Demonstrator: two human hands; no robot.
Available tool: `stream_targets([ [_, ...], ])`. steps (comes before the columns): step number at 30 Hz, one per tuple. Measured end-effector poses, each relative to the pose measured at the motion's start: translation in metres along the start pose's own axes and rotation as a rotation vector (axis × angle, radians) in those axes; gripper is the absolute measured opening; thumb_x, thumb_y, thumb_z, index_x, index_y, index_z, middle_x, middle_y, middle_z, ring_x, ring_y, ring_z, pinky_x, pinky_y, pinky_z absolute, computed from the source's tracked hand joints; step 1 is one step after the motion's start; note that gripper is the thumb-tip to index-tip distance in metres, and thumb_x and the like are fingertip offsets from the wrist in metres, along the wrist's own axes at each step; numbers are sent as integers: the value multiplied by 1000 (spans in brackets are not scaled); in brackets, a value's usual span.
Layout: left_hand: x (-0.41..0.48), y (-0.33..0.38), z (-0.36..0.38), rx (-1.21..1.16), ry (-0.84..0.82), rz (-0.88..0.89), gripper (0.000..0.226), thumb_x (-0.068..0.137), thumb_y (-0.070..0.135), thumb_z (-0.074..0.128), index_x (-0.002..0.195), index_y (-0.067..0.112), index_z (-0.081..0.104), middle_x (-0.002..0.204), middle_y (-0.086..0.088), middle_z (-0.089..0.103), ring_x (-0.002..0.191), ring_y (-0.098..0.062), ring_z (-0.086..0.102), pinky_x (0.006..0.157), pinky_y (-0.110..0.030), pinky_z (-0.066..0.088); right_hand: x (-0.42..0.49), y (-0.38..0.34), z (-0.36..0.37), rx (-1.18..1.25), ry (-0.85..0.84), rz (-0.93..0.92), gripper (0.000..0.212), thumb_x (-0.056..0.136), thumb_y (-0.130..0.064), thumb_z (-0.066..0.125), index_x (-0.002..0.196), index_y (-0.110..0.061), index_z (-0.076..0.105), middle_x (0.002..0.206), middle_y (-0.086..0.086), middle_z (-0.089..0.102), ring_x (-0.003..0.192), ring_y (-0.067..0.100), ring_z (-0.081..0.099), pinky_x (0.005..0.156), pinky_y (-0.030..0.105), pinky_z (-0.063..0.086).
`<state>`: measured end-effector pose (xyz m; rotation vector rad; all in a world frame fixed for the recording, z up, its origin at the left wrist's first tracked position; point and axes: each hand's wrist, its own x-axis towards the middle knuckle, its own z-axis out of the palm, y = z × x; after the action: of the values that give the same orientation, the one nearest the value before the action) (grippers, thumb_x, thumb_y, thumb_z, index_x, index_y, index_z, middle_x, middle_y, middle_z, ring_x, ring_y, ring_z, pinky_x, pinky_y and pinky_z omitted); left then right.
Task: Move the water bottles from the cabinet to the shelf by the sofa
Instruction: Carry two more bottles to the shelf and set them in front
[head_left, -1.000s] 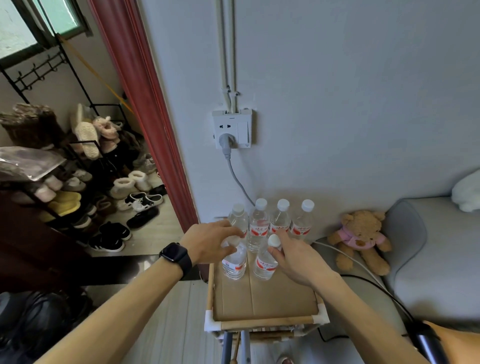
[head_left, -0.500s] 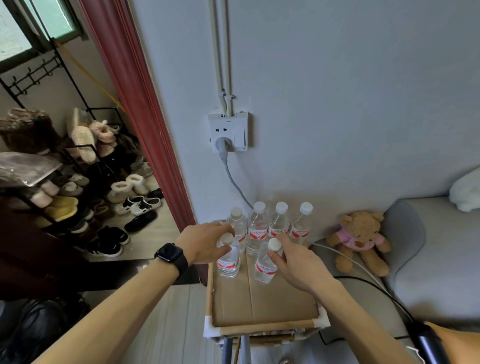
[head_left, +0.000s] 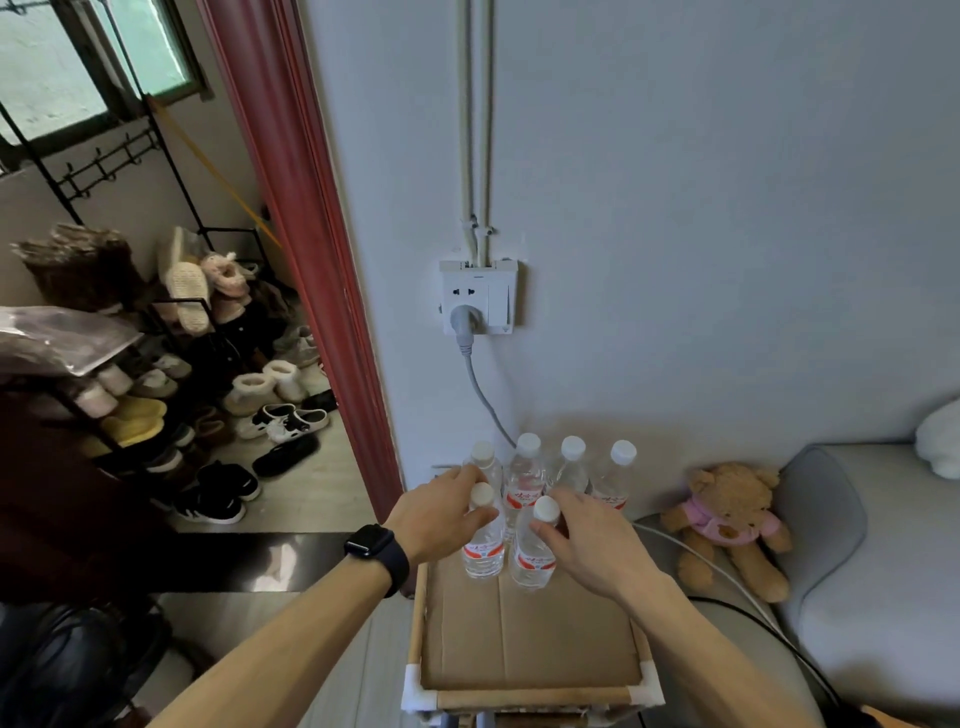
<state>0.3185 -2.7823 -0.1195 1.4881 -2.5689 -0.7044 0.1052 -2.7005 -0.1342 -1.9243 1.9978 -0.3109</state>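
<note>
A small shelf with a pale wooden rim and white corner joints stands at the lower middle of the frame, against a plain grey wall. Its top is lined with a sheet of brown cardboard. Above it on the wall sits a white socket with a grey plug, whose cable drops down behind the bottles. A red door frame runs down the left of centre. Beyond it, at the left edge, a black shoe rack is crowded with slippers and shoes. At the lower right is a grey sofa, with a brown teddy bear in a pink top sitting by its arm, just beside the shelf.

All six water bottles stand on the far end of the cardboard, long axes vertical, white caps up, red labels on clear bodies. A back row of four bottles stands side by side close to the wall. Two more stand just in front of that row.

The left hand, with a black watch on its wrist, has its fingers and thumb curled round the neck of the left front bottle. The right hand likewise grips the right front bottle just below its cap, thumb on the near side. Both bottle bases rest on the cardboard.
</note>
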Motion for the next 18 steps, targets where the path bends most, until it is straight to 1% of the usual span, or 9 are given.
stream_targets([
  [3,0,3,5,-31,-7,-3,32,91,55,54,113,33,47,102,10,60,84,-11,60,76,-39,55,5,0,2,73,-11,-9,32,93,-63,38,111,-40,50,106,-15,63,91,7,60,81,35,55],
  [5,0,4,8,-78,-8,3,34,89,54,57,115,34,49,104,10,59,87,-9,59,78,-37,55,8,1,5,126,-15,0,30,93,-63,39,107,-39,50,104,-16,62,89,6,60,82,34,55],
  [8,1,1,14,-196,7,-30,46,84,52,65,125,36,51,111,9,55,95,-7,55,85,-32,52,9,7,5,179,20,18,31,92,-65,41,104,-38,50,101,-15,59,88,5,57,81,35,54],
  [11,-1,-3,28,-345,-1,-124,61,77,56,72,131,42,48,124,5,46,109,-11,51,93,-26,44,9,16,7,259,13,51,37,86,-70,48,112,-43,48,112,-13,55,97,6,56,86,36,53],
  [13,-4,-3,42,-431,12,-174,70,73,56,75,134,44,45,132,4,45,120,-15,47,98,-27,40,8,20,11,321,4,71,48,79,-79,51,115,-48,45,116,-20,55,103,4,56,89,38,53],
  [14,-8,-1,48,-473,25,-183,75,70,55,76,136,44,42,137,6,44,125,-15,44,102,-30,39,7,21,15,363,-3,82,53,75,-80,56,117,-50,45,117,-23,55,105,3,56,90,37,52],
  [16,-14,4,57,-535,70,-140,85,67,54,80,138,48,34,144,20,35,137,-7,28,113,-37,31,4,21,25,518,-33,112,61,71,-68,73,121,-49,43,117,-27,55,107,1,56,91,31,50],
  [17,-16,8,59,-547,88,-107,89,68,53,81,138,53,27,141,30,28,136,2,17,115,-35,24,2,21,30,609,-63,121,69,69,-62,79,126,-48,42,120,-27,56,110,1,57,92,28,50],
  [18,-18,10,61,-551,103,-88,91,70,51,82,137,56,21,135,39,22,129,8,11,113,-32,19,1,23,37,681,-94,124,79,66,-60,83,131,-47,41,125,-25,57,114,1,58,96,29,50],
])
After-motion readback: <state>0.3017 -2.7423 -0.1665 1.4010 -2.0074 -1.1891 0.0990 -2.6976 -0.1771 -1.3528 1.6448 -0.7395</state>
